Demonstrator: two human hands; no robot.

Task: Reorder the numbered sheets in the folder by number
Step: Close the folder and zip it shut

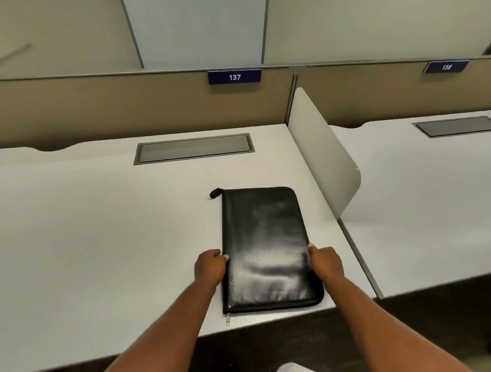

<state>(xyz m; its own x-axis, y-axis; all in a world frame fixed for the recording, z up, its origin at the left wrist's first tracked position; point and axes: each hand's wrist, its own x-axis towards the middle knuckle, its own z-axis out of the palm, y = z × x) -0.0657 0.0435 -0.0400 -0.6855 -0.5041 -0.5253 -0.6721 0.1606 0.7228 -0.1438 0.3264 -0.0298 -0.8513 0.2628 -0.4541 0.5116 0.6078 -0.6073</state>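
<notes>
A black zip folder lies flat and closed on the white desk, its long side running away from me. A metal zip pull hangs at its near left corner, and a black tab sticks out at its far left corner. My left hand grips the folder's left edge with curled fingers. On the opposite side, my right hand grips the right edge the same way. No numbered sheets are visible; the folder hides its contents.
A white divider panel stands just right of the folder, with a second desk beyond it. A grey cable hatch is set into the desk's far part. A beige partition carries a blue plate reading 137.
</notes>
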